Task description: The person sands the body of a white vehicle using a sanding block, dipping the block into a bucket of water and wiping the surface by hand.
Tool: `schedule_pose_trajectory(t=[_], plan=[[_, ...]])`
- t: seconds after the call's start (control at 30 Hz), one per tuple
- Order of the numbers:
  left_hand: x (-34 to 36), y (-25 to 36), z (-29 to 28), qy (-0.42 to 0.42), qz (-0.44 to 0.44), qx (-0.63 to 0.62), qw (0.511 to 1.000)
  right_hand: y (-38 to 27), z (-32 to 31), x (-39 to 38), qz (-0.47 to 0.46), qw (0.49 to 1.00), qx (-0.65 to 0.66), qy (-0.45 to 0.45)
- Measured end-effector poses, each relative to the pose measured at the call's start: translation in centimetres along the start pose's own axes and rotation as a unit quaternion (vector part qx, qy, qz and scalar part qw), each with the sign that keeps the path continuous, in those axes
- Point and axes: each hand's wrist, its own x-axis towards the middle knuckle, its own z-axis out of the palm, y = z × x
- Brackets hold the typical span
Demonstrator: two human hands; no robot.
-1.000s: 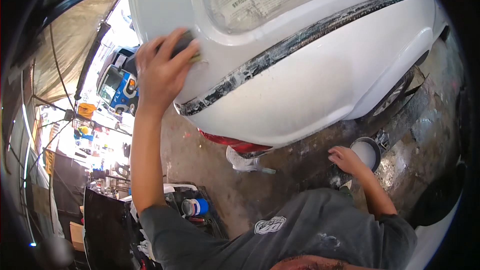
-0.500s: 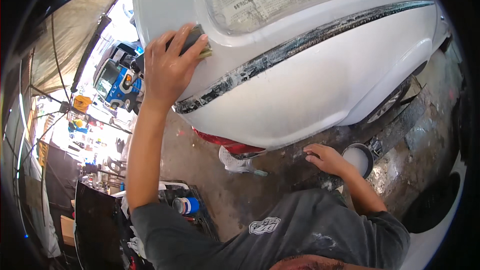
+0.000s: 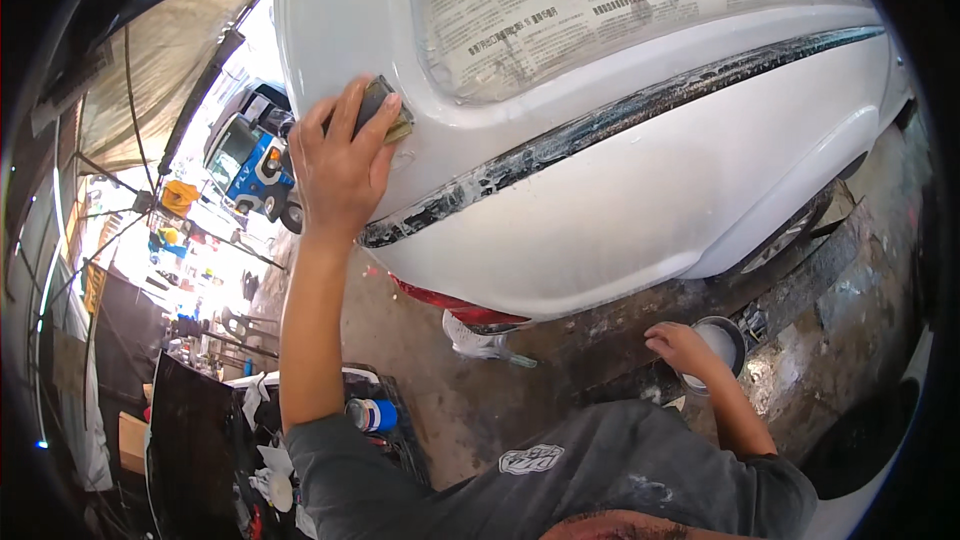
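Observation:
My left hand (image 3: 340, 155) grips a sanding block (image 3: 384, 110), dark grey on top with a yellowish-green edge. It presses the block against the white car body (image 3: 580, 210), beside the rounded corner of a window covered with newspaper (image 3: 560, 20). The paint around the block looks wet. Below the window runs a dark trim strip (image 3: 560, 145) smeared with whitish residue. My right hand (image 3: 685, 348) hangs low, its fingers loosely bent and holding nothing visible. In the picture it overlaps the rim of a round dark bucket (image 3: 735, 340) with pale liquid; whether they touch I cannot tell.
A red tail light (image 3: 455, 302) sits at the car's lower corner. Beneath it, a white perforated object (image 3: 475, 338) lies on the wet, stained floor. To the left stand a blue-labelled can (image 3: 370, 414) and a black panel (image 3: 195, 440). A blue and white vehicle (image 3: 245, 165) is parked outside.
The view has shifted a little. My left hand stays on the car with the sanding block, only slightly displaced. My right hand has moved right, closer to the bucket.

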Motion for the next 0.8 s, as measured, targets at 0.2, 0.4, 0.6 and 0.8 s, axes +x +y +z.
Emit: schedule_pose_trajectory(t=[0.2, 0.4, 0.6, 0.8], plan=[[15.6, -3.7, -1.9, 0.16, -0.024, -0.013, 0.987, -5.3, -0.8, 7.0, -0.08, 0.996, -0.02, 0.025], [4.3, -0.3, 0.0, 0.043, 0.015, 0.051, 0.998, -1.4, -0.8, 4.4, -0.089, 0.995, -0.038, 0.027], [8.7, -4.3, -1.3, 0.032, 0.036, 0.024, 0.999, 0.4, -1.8, 3.9, -0.062, 0.997, -0.048, -0.012], [14.7, -4.8, -1.3, 0.041, -0.036, -0.013, 0.998, -2.2, -0.9, 6.7, -0.123, 0.992, -0.016, 0.025]])
